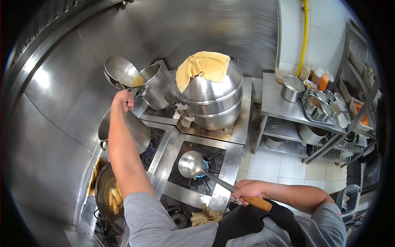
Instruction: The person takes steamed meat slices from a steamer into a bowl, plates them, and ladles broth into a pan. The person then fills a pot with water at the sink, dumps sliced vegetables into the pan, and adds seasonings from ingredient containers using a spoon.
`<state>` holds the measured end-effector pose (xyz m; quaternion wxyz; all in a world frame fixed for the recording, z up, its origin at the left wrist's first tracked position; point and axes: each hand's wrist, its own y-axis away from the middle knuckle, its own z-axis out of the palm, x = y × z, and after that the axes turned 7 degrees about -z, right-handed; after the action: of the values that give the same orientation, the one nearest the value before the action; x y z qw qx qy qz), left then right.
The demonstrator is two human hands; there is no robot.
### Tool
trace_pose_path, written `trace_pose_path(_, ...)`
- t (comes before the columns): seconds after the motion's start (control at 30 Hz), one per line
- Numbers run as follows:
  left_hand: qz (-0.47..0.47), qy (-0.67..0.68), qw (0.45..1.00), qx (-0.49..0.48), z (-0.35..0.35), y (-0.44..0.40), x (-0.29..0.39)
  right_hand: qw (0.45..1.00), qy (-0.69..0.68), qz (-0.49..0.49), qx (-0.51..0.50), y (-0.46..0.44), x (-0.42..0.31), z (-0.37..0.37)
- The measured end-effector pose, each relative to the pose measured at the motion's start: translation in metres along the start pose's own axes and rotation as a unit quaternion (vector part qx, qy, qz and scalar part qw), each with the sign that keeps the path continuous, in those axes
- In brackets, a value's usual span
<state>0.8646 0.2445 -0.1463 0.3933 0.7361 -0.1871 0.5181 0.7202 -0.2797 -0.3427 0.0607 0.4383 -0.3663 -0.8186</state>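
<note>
My left hand [123,101] is closed at the near side of a steel pan [119,70], gripping its handle. The pan is tilted beside a tall steel pot [156,88], and something yellowish shows at its right rim. My right hand [249,190] is wrapped round the shaft of a steel ladle [190,164], near its wooden grip. The ladle's bowl is over a burner with a blue flame [203,168].
A large steamer [214,105] with a yellow cloth [203,68] on top stands behind the burner. Another pot [133,133] and a wok with frying food [108,193] are at left. A crumpled cloth [205,216] lies in front. At right, a steel table [273,99] holds containers and bottles.
</note>
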Motion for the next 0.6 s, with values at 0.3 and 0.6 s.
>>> trace_pose_path(0.3,0.059,-0.086,0.993,0.053,0.015,-0.011,-0.018,1.000,-0.005,-0.009,-0.007,-0.005,0.001,-0.005)
trace_pose_path(0.6,0.082,0.075,0.993,-0.048,0.018,0.043,-0.014,0.999,-0.041,0.020,0.009,-0.005,0.000,-0.038)
